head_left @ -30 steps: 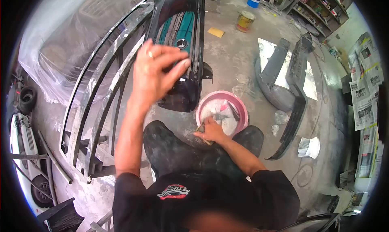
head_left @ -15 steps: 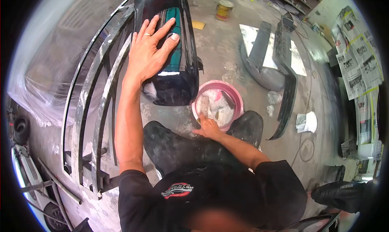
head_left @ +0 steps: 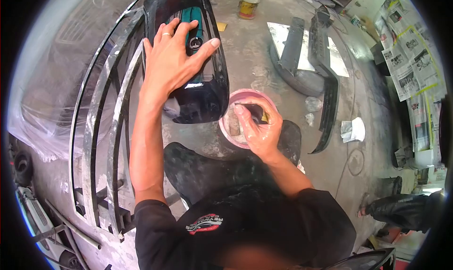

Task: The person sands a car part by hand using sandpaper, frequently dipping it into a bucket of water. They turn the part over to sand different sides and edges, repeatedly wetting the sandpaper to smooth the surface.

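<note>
My left hand [head_left: 177, 57] lies with fingers spread on a glossy black car bumper [head_left: 200, 102], whose surface mirrors the surroundings. Its thumb points right, and a ring shows on one finger. Above the pink basin [head_left: 227, 137], my wet right hand [head_left: 262, 126] curls round a thin dark sheet [head_left: 255, 111] that looks like sandpaper, pinched between thumb and fingers. Whitish suds and a pale block [head_left: 234, 123] show inside the basin, partly hidden behind this hand. The basin stands on the floor in front of my knees, just right of the bumper's near end.
A metal rack [head_left: 89, 128] supports parts on the left, beside a plastic-covered car [head_left: 52, 90]. Dark bumper parts [head_left: 325, 53] rest over a tire [head_left: 306, 88] at right. Farther back stands a yellow can [head_left: 247, 7]. Another person's leg [head_left: 396, 211] shows at lower right.
My right hand has risen from the basin's near rim to above the basin, now with the dark sheet in it. My left hand stays on the bumper, its fingers more spread.
</note>
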The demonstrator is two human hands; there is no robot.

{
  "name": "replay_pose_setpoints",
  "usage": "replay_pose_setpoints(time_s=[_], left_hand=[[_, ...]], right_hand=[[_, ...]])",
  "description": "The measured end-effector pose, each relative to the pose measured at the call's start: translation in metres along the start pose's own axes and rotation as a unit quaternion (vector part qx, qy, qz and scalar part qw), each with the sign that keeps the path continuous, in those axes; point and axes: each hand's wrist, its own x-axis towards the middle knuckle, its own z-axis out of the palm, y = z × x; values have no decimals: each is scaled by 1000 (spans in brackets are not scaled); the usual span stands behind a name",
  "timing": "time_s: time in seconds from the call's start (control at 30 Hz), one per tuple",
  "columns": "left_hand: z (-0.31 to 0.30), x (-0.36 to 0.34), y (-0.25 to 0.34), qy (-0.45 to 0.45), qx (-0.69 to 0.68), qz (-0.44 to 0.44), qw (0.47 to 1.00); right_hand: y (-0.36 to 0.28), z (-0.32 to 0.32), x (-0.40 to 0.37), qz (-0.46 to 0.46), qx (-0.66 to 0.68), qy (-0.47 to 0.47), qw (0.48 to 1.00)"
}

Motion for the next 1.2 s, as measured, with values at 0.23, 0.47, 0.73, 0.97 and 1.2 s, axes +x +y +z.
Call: replay_pose_setpoints(time_s=[0.23,0.47,0.73,0.97,1.2], left_hand=[[16,5,-16,62,-56,39,996],[21,1,-15,55,-55,33,996],[18,-2,-15,-8,-20,54,998],[15,1,-16,8,-38,48,998],[18,-1,-16,19,-35,51,998]], right_hand=[[13,29,-6,-15,-28,53,998],[34,41,-24,-69,-50,100,991],[14,48,4,-60,-79,131,986],[20,51,-1,-159,-92,116,976],[1,49,11,-84,-104,105,985]])
